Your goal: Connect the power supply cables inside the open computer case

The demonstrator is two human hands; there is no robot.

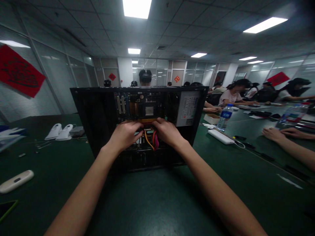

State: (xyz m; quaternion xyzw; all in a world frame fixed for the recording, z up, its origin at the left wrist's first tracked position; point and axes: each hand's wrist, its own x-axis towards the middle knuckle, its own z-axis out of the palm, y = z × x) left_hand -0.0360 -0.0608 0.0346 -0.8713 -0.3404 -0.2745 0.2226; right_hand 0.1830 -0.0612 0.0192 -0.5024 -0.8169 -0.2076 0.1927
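Here both arms reach forward, left hand [126, 133] and right hand [167, 131] inside the computer case [98, 111].

Single head view, looking forward and down, close over open computer case [139, 124] on table [157, 203].

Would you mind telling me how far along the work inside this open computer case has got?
Done: the computer case stands open on the green table, its motherboard and power supply already in place. In hand: the left hand and right hand press at the board's lower edge, just above the loose cables. Left: those cables hang unrouted and the side is still uncovered.
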